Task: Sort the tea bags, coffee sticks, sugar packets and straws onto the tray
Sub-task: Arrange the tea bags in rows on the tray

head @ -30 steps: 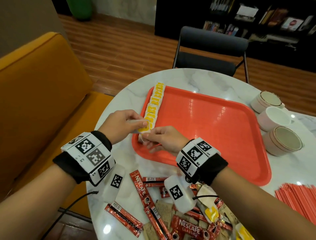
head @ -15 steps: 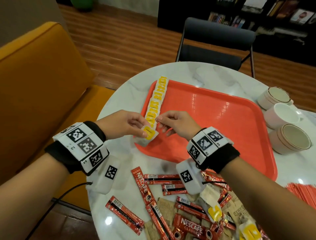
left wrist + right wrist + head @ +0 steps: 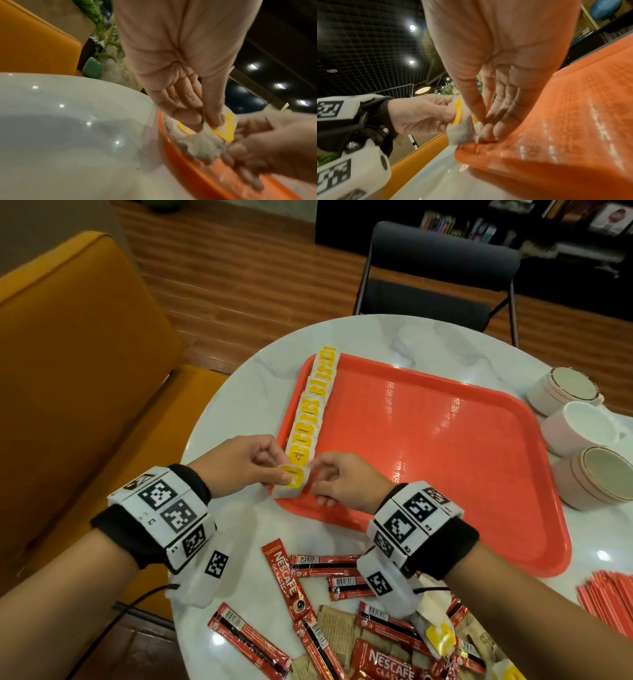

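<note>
While both of my hands work at the near left corner of the red tray (image 3: 428, 460), the head view shows my left hand (image 3: 239, 467) pinching a tea bag (image 3: 291, 482) by its yellow tag between thumb and forefinger. My right hand (image 3: 342, 484) pinches the same bag from the other side, fingers curled. The bag sits over the tray's corner rim, at the near end of a row of tea bags (image 3: 313, 405) lined along the tray's left edge. Coffee sticks (image 3: 286, 580) lie scattered on the white table (image 3: 239, 392) near me, mixed with brown sugar packets (image 3: 337, 628) and a few loose tea bags; red straws (image 3: 609, 597) are stacked at the right edge. Three cups (image 3: 582, 433) stand right of the tray.

From the left wrist, my left hand (image 3: 180, 94) has thumb and fingertip pressed together on the yellow tag of the tea bag (image 3: 202, 143), whose pouch rests on the tray (image 3: 188, 169) rim. My right hand (image 3: 274, 142) is blurred beside it.

From the right wrist, my right hand (image 3: 496, 94) brings thumb and fingertips together at the tea bag (image 3: 460, 128) over the tray (image 3: 573, 121) corner, while my left hand (image 3: 419, 113) grips the tag.
</note>
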